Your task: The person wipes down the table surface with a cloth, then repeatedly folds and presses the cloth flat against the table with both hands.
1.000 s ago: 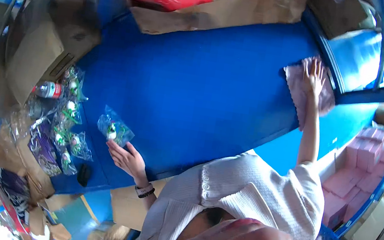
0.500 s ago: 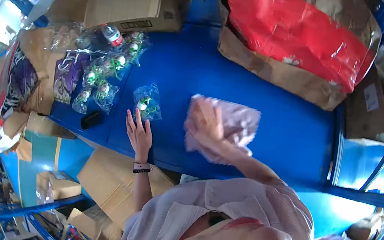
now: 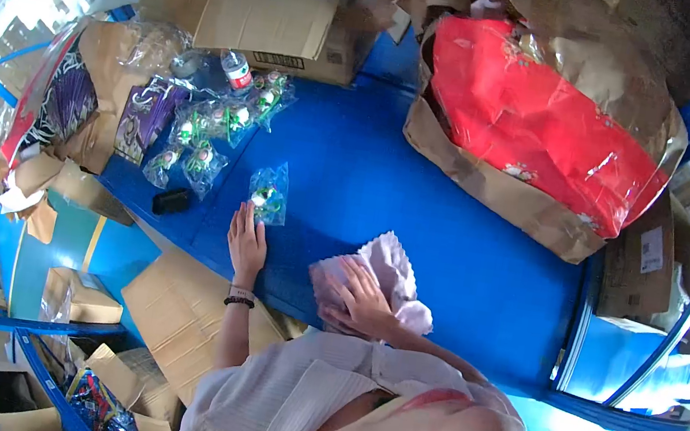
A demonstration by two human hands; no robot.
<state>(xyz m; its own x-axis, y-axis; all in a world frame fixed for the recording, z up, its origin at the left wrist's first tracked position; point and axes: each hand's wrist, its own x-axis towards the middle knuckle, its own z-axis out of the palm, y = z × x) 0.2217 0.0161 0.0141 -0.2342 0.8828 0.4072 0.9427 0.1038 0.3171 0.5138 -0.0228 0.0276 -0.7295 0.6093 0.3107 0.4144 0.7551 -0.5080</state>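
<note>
Cloth [image 3: 392,265] lies under flat, ungripping right hand [image 3: 363,302], apparently mid-wipe, calling for even pressure; left of it, unclenched, empty left hand [image 3: 246,248] touches bagged trinket [image 3: 271,196].

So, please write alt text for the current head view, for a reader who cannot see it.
A person's right hand lies spread on a pale pink cloth on a blue table, while the left hand is at the edge of a bagged item. More bagged items lie farther left near a bottle, and red material sits at the far side.
</note>
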